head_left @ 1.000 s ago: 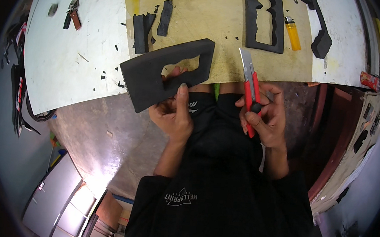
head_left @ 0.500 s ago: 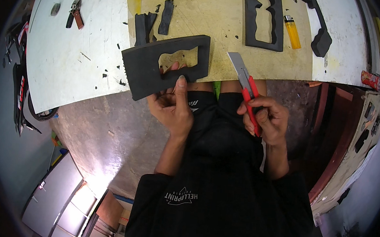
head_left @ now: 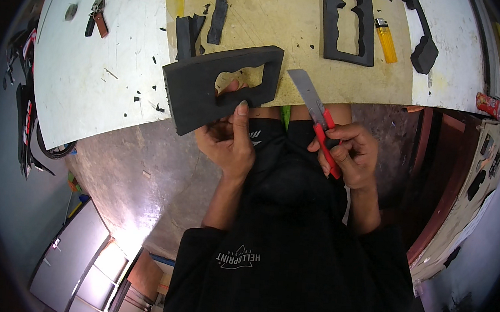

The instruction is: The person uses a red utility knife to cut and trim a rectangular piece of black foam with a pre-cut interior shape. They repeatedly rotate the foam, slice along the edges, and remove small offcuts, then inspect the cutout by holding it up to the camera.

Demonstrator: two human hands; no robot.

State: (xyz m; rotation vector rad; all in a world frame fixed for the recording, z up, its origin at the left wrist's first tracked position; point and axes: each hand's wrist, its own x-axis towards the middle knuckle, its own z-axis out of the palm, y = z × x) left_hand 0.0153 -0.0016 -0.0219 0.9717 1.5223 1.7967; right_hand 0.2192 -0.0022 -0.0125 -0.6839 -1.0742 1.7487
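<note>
My left hand [head_left: 231, 137] pinches the lower edge of a thick black foam piece [head_left: 193, 97], thumb in front and fingers behind. A wavy-edged opening is cut through that piece, and a fingertip shows in it. My right hand [head_left: 351, 154] is closed round a red-handled utility knife [head_left: 328, 144]. Its wide grey blade is out and points up and left, a short gap away from the foam's right end. Both hands are held over my lap at the table's near edge.
On the table [head_left: 102, 111] lie black foam offcuts [head_left: 217, 20] and small crumbs. Another black foam piece with a cutout [head_left: 329, 45], a yellow lighter [head_left: 387, 41] and a black foam strip [head_left: 424, 55] lie right. Pliers-like tool [head_left: 99, 18] rests at far left.
The foam piece has shifted slightly to the right and turned a little. The knife has tilted further left, its blade tip now nearer the foam.
</note>
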